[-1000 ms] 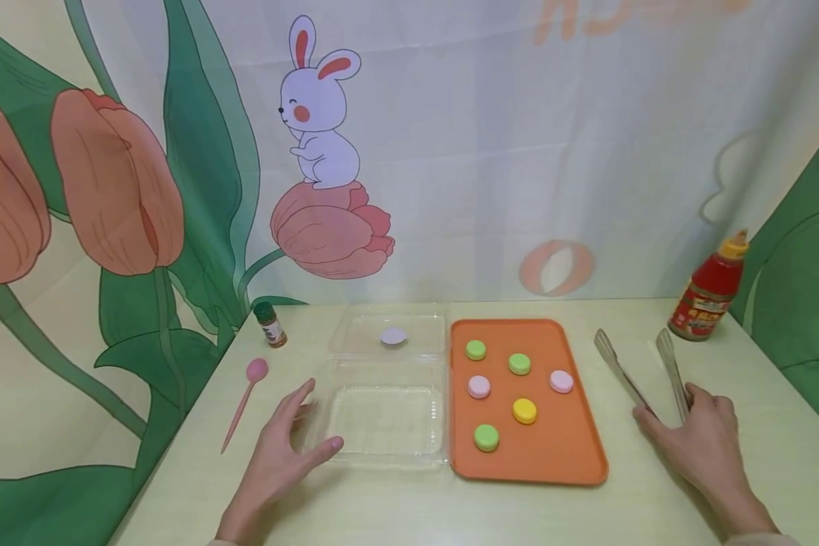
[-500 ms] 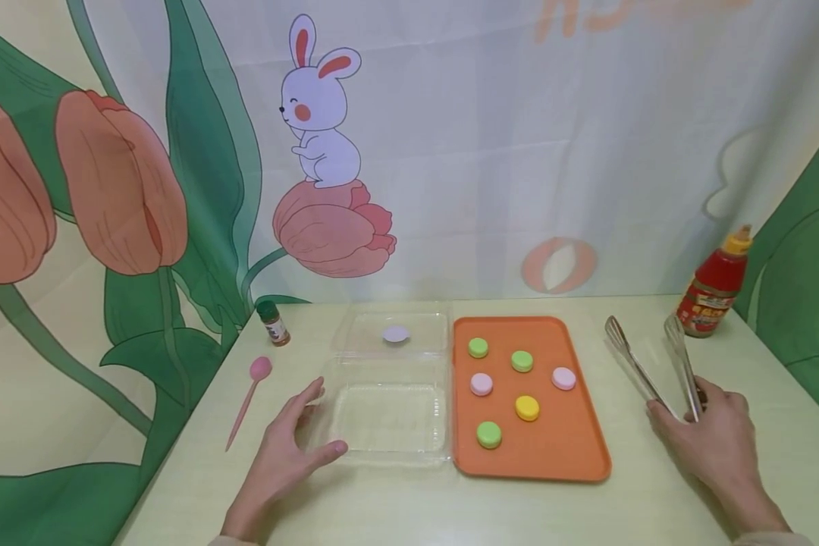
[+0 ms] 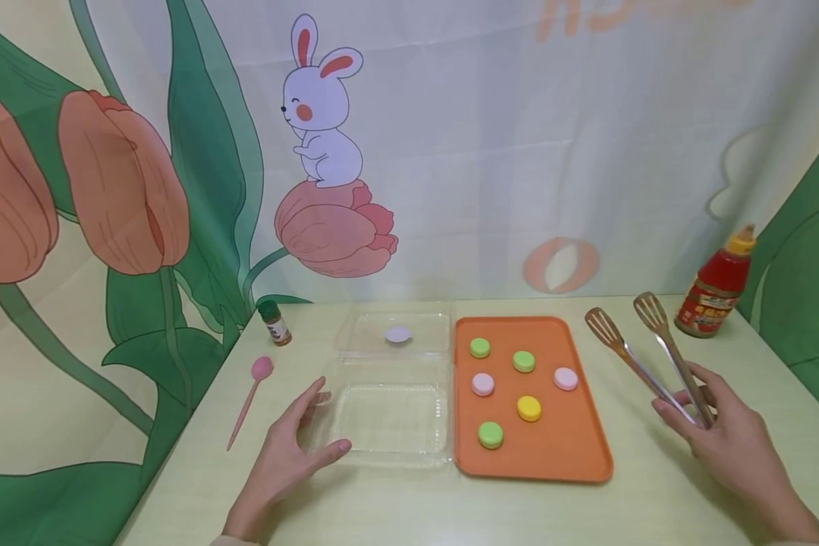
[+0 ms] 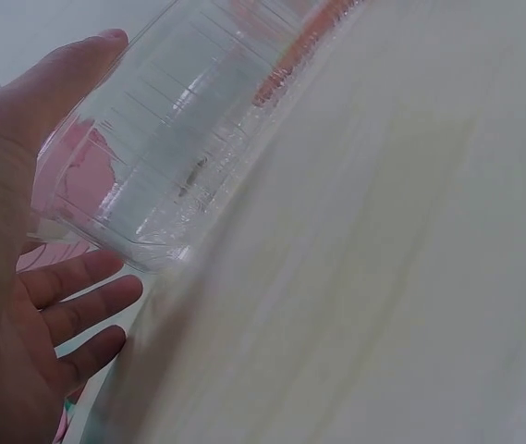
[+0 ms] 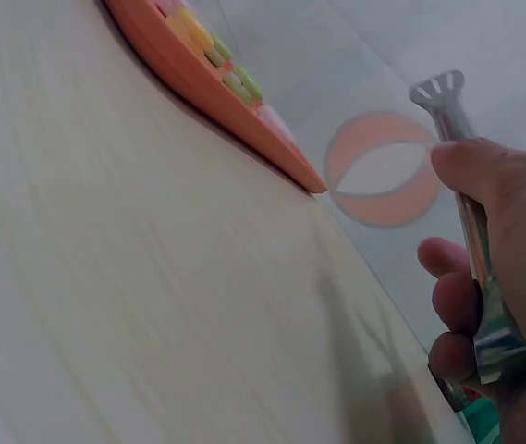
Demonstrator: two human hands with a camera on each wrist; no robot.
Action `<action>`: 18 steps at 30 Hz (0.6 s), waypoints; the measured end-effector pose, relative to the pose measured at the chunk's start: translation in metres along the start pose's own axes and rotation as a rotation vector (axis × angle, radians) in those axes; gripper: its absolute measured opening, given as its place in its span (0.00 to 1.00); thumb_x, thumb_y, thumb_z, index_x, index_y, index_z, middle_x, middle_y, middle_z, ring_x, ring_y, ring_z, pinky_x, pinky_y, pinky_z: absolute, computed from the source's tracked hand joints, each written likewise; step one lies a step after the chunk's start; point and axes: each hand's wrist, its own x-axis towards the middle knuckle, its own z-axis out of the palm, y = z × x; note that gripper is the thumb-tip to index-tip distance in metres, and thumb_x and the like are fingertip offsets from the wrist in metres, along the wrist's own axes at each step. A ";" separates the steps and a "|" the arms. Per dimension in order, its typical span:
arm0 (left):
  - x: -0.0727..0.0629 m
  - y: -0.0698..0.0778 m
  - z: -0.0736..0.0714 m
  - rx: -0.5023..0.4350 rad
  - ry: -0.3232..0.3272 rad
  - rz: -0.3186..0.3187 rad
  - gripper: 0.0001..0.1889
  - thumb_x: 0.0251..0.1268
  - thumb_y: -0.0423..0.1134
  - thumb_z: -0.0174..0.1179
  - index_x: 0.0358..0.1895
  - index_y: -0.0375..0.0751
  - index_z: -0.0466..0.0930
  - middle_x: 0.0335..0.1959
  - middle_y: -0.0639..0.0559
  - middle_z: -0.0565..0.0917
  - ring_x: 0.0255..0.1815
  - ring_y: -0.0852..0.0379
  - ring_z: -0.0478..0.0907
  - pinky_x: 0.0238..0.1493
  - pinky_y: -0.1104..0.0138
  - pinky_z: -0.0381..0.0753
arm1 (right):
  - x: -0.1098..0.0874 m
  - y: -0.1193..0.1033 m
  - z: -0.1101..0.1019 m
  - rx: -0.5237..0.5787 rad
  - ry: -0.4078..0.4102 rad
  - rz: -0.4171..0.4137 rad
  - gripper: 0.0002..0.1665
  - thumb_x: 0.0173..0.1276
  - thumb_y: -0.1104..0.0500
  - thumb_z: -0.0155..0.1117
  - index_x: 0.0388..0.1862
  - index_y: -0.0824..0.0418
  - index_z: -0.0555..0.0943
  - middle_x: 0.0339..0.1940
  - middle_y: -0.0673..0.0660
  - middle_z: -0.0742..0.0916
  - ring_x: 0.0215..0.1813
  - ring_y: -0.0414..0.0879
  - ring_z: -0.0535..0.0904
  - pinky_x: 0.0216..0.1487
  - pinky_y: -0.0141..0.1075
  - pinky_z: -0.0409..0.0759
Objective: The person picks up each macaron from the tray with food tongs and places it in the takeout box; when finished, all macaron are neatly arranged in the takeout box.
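- Tongs (image 3: 682, 368): shiny metal, slotted heads tinted brown, arms spread in a V; held above the surface (image 3: 532, 512), right of the orange tray (image 3: 560, 451).
- Right hand (image 3: 733, 436): fingers clamped on the tongs near the closed end.
- Left hand (image 3: 287, 447): fingers apart at the left side of the clear open container (image 3: 389, 421); can't tell from here if touching.
- Vs half a second ago: tongs higher, heads swung left; left hand's pose about the same.
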 end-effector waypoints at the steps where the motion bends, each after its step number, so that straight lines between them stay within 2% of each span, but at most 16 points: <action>1: 0.000 0.000 0.000 -0.001 -0.001 -0.003 0.57 0.60 0.56 0.84 0.90 0.56 0.61 0.78 0.51 0.80 0.80 0.47 0.74 0.81 0.46 0.74 | -0.001 0.000 0.000 -0.002 -0.008 -0.019 0.56 0.81 0.39 0.72 0.91 0.63 0.57 0.58 0.70 0.87 0.28 0.41 0.79 0.25 0.35 0.79; 4: -0.001 0.001 0.000 -0.003 -0.003 -0.005 0.56 0.61 0.55 0.84 0.90 0.55 0.61 0.78 0.50 0.81 0.81 0.46 0.75 0.81 0.46 0.74 | -0.002 -0.002 0.000 -0.013 -0.047 -0.051 0.53 0.79 0.40 0.74 0.89 0.62 0.61 0.53 0.65 0.88 0.29 0.42 0.78 0.25 0.35 0.75; 10: -0.002 0.003 0.000 -0.010 -0.001 0.000 0.56 0.61 0.55 0.84 0.90 0.55 0.62 0.78 0.50 0.81 0.80 0.46 0.75 0.80 0.45 0.75 | -0.002 -0.006 -0.001 -0.088 -0.155 -0.042 0.51 0.79 0.33 0.72 0.84 0.65 0.69 0.47 0.57 0.89 0.35 0.45 0.73 0.27 0.36 0.67; 12: -0.002 0.003 0.000 -0.009 0.002 0.008 0.55 0.62 0.54 0.84 0.90 0.55 0.62 0.77 0.50 0.81 0.79 0.45 0.76 0.79 0.44 0.75 | -0.003 -0.007 0.000 -0.095 -0.175 -0.064 0.47 0.79 0.34 0.72 0.81 0.63 0.72 0.44 0.56 0.88 0.35 0.45 0.73 0.27 0.36 0.67; 18: 0.000 0.003 0.000 0.000 -0.003 -0.006 0.56 0.62 0.54 0.84 0.90 0.55 0.61 0.78 0.51 0.81 0.80 0.46 0.75 0.81 0.48 0.75 | -0.005 -0.009 0.004 -0.107 -0.209 -0.148 0.37 0.79 0.39 0.74 0.74 0.61 0.79 0.35 0.52 0.81 0.37 0.45 0.73 0.31 0.34 0.67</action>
